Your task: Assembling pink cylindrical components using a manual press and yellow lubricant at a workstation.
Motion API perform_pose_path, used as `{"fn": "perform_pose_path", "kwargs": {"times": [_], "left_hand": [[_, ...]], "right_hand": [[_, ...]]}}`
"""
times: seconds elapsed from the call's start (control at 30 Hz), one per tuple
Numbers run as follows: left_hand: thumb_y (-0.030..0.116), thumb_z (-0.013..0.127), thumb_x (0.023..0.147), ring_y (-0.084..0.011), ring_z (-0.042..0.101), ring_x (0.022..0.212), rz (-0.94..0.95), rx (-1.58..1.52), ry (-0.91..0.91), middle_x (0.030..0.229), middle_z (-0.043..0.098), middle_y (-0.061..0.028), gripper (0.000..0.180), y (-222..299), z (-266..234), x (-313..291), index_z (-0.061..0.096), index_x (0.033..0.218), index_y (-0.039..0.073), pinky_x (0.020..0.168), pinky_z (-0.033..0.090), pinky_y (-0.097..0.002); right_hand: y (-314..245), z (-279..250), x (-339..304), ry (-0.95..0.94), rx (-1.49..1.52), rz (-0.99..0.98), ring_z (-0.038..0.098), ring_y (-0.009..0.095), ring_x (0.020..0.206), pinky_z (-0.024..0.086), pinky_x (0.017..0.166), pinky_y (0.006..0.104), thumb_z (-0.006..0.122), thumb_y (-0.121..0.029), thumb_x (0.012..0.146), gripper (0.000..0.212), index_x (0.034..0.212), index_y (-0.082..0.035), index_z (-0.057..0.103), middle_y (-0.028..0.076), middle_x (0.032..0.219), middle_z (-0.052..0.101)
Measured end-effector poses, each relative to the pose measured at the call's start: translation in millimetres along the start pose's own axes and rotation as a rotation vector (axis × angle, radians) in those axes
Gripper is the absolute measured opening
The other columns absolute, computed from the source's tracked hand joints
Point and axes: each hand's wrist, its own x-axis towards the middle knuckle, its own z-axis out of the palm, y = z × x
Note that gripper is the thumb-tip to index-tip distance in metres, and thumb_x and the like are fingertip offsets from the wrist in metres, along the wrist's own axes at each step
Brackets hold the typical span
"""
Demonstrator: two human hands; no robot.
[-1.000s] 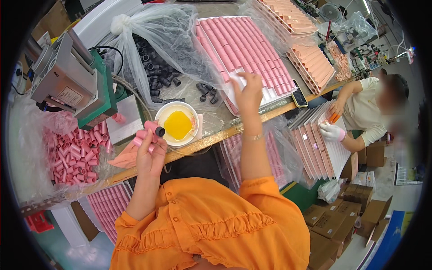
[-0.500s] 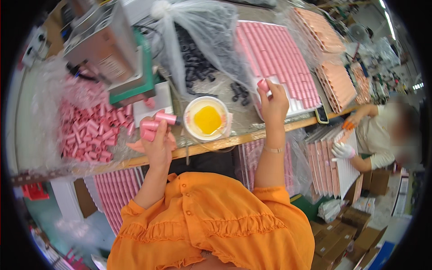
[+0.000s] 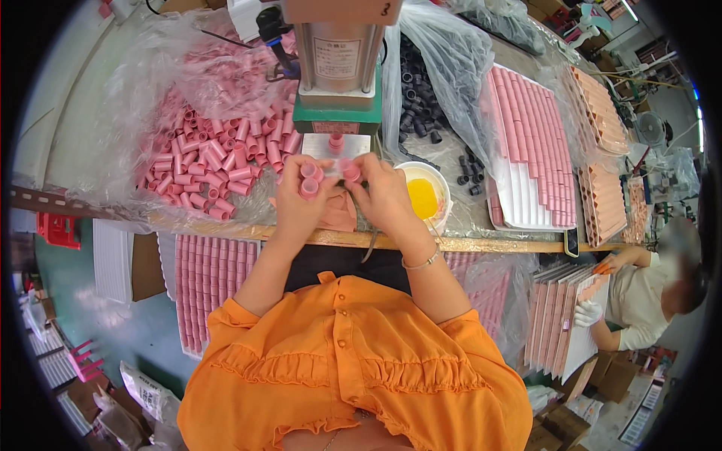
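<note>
Both hands meet in front of a bench press with a green head (image 3: 308,113). Several short pink tubes (image 3: 309,186) are gathered in my left hand (image 3: 299,214), its fingers closed round them. My right hand (image 3: 387,197) pinches another pink tube (image 3: 350,171) by its sides, close to the left fingertips. Whether that tube touches the left fingers I cannot tell. Just beyond them, a pink piece (image 3: 335,141) shows under the press head, above a pale metal plate (image 3: 359,143). To the right of my right hand stands a white bowl (image 3: 445,214) with yellow liquid (image 3: 423,197).
Loose pink tubes (image 3: 214,158) are heaped on plastic at the left. Black fittings (image 3: 417,98) lie in a clear bag (image 3: 451,60). A white tray (image 3: 519,199) holds rows of pink tubes. At far right a co-worker (image 3: 639,293) handles stacked trays (image 3: 553,323). The wooden bench edge (image 3: 481,244) runs before me.
My right hand has come left from the white tray, carrying a pink tube to my left hand. My left hand still holds its tubes. The view has swung left, toward the press.
</note>
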Motion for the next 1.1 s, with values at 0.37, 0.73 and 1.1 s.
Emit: {"fn": "perform_pose_path", "kwargs": {"times": [0.37,0.73,1.1], "left_hand": [[0.005,0.075,0.078,-0.0249,0.064,0.092,0.034,0.153,-0.117,0.096,0.065,-0.0114,0.035,-46.4,-15.6,69.6,0.052,0.104,0.004,0.081,0.050,-0.0342],[0.013,0.076,0.083,-0.0159,0.067,0.093,-0.144,-0.110,-0.496,0.096,0.066,-0.0047,0.037,-0.1,-63.6,-29.6,0.057,0.114,0.005,0.083,0.050,-0.0311],[0.001,0.073,0.073,-0.0285,0.065,0.084,0.085,0.153,0.071,0.092,0.066,-0.0069,0.034,22.3,-79.6,-122.7,0.058,0.104,0.007,0.071,0.052,-0.0374]], "right_hand": [[28.4,43.9,53.5,0.134,-0.083,0.006,0.051,0.038,0.103,0.043,0.081,0.0482,0.083,-0.020,0.070,0.054,0.117,-0.010,0.059,0.015,0.111,0.052],[-50.2,-9.1,-24.0,-0.157,0.344,-0.118,0.066,0.025,0.082,0.051,0.074,0.0315,0.072,-0.003,0.081,0.029,0.110,-0.003,0.065,0.013,0.094,0.067],[-93.1,24.4,-45.7,-0.368,0.341,0.101,0.053,0.008,0.057,0.044,0.053,0.0231,0.067,-0.003,0.090,0.013,0.101,0.002,0.061,0.004,0.072,0.063]]}}
